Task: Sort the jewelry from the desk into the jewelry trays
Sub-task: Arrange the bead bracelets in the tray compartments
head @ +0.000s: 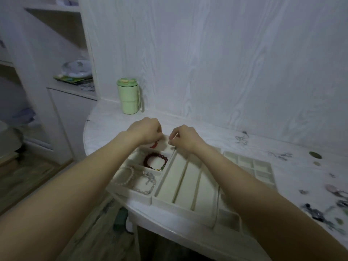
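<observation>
My left hand hovers with curled fingers over the far compartment of the left tray. A red bracelet shows just beneath it; whether the fingers hold anything is hidden. My right hand is at the far end of the long-slot tray and pinches a thin pale strand between thumb and forefinger. The left tray also holds a dark red bead bracelet, pearl bracelets and a clear crystal bracelet.
A grid tray lies to the right, and another tray sits under the long-slot one. Loose jewelry is scattered at the desk's right: a chain, a green disc, a dark bead cluster. A green cup stands by the wall.
</observation>
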The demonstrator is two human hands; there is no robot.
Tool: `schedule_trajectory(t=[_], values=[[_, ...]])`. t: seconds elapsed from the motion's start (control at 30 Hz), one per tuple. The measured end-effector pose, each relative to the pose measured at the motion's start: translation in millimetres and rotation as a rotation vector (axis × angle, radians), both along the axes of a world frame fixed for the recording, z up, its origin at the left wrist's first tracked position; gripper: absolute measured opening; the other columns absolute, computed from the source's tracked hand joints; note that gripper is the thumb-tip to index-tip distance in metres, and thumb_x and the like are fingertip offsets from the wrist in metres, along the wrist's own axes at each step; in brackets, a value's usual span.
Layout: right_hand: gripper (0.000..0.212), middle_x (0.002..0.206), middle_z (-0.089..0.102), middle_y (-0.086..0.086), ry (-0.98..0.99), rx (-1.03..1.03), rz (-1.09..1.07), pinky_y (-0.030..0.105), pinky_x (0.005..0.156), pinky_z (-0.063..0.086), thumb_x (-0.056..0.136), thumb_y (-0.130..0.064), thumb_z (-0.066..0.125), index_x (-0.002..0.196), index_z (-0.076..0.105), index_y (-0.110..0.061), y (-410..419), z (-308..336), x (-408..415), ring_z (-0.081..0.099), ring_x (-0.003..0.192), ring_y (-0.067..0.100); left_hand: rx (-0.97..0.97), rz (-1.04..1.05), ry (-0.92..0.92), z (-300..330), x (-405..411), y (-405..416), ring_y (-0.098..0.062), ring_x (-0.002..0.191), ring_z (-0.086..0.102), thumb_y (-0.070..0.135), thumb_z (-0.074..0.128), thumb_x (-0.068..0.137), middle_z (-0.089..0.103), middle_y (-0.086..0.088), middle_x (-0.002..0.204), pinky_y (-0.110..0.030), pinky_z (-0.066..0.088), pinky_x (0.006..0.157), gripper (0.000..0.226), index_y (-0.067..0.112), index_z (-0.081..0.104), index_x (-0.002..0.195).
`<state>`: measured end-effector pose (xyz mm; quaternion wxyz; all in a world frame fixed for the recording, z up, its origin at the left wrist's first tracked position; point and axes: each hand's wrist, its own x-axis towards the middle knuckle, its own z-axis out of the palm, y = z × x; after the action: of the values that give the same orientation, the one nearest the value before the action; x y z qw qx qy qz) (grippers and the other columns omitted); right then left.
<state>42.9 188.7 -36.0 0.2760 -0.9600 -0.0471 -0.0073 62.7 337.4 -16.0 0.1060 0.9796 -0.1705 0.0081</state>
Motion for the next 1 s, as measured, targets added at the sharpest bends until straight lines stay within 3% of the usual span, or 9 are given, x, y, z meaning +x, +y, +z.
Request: schedule_trajectory(t=[0.1, 0.33, 0.47, 0.6, 0.7, 0.77, 0.93, 1.0], values=[[0.012, 0.084, 0.063, 0.002, -0.025, 0.011, -0.047, 0.032, 0.077, 0.053, 0.086, -0.014, 0.061, 0.093, 0.07, -0.011, -35, 12, -30, 0.059, 0.074, 0.017, -0.104, -0.02, -0.039, 8, -13, -29, -0.029, 0.089, 0.06, 0.02, 0.05, 0.087, 0.067, -0.01, 0.097, -0.031, 0.047, 0.069, 0.024, 0.016, 0.069, 0.099], [0.016, 0.1, 0.069, 0.006, -0.012, -0.003, -0.22, 0.028, 0.071, 0.048, 0.089, -0.018, 0.058, 0.097, 0.07, -0.012, -122, 18, -109, 0.061, 0.077, 0.016, -0.234, -0.17, -0.035, 16, -60, -126, -0.027, 0.088, 0.062, 0.02, 0.05, 0.086, 0.069, -0.008, 0.102, -0.037, 0.052, 0.08, 0.024, 0.017, 0.071, 0.098], [0.017, 0.107, 0.069, 0.005, -0.013, -0.001, -0.346, 0.033, 0.084, 0.052, 0.09, -0.016, 0.057, 0.1, 0.07, -0.011, -177, 18, -162, 0.063, 0.094, 0.019, -0.275, -0.258, -0.03, 19, -95, -188, -0.027, 0.086, 0.062, 0.02, 0.05, 0.088, 0.069, -0.008, 0.099, -0.037, 0.053, 0.078, 0.024, 0.011, 0.07, 0.097], [0.026, 0.124, 0.06, 0.007, 0.003, -0.065, -0.468, 0.03, 0.092, 0.045, 0.093, -0.018, 0.054, 0.117, 0.063, -0.01, -234, 13, -213, 0.057, 0.11, 0.021, -0.317, -0.362, -0.002, 18, -137, -253, -0.027, 0.083, 0.063, 0.02, 0.049, 0.091, 0.068, -0.008, 0.099, -0.036, 0.054, 0.077, 0.024, 0.011, 0.069, 0.101], [0.034, 0.134, 0.052, 0.007, 0.002, -0.108, -0.538, 0.028, 0.095, 0.039, 0.094, -0.018, 0.053, 0.128, 0.055, -0.012, -270, 6, -241, 0.051, 0.12, 0.021, -0.319, -0.445, 0.018, 12, -159, -295, -0.024, 0.088, 0.061, 0.021, 0.05, 0.092, 0.067, -0.008, 0.108, -0.032, 0.05, 0.077, 0.025, 0.011, 0.068, 0.107], [0.039, 0.138, 0.049, 0.008, 0.007, -0.122, -0.597, 0.027, 0.093, 0.038, 0.094, -0.015, 0.052, 0.133, 0.051, -0.012, -294, 0, -262, 0.05, 0.121, 0.023, -0.318, -0.507, 0.054, 6, -173, -325, -0.025, 0.099, 0.06, 0.019, 0.048, 0.093, 0.064, -0.009, 0.117, -0.032, 0.049, 0.085, 0.027, 0.009, 0.066, 0.111], [0.046, 0.144, 0.043, 0.011, 0.044, -0.163, -0.76, 0.034, 0.099, 0.04, 0.094, -0.01, 0.044, 0.141, 0.043, -0.014, -361, -17, -299, 0.042, 0.129, 0.028, -0.246, -0.696, 0.134, -7, -210, -401, -0.024, 0.119, 0.052, 0.017, 0.044, 0.097, 0.056, -0.01, 0.132, -0.026, 0.04, 0.094, 0.036, 0.008, 0.054, 0.13], [0.046, 0.14, 0.047, 0.014, 0.058, -0.179, -0.809, 0.032, 0.089, 0.044, 0.094, -0.005, 0.039, 0.138, 0.046, -0.012, -381, -20, -310, 0.047, 0.125, 0.031, -0.184, -0.783, 0.16, -11, -225, -427, -0.025, 0.123, 0.049, 0.017, 0.045, 0.098, 0.053, -0.01, 0.136, -0.03, 0.037, 0.1, 0.037, 0.009, 0.051, 0.133]])
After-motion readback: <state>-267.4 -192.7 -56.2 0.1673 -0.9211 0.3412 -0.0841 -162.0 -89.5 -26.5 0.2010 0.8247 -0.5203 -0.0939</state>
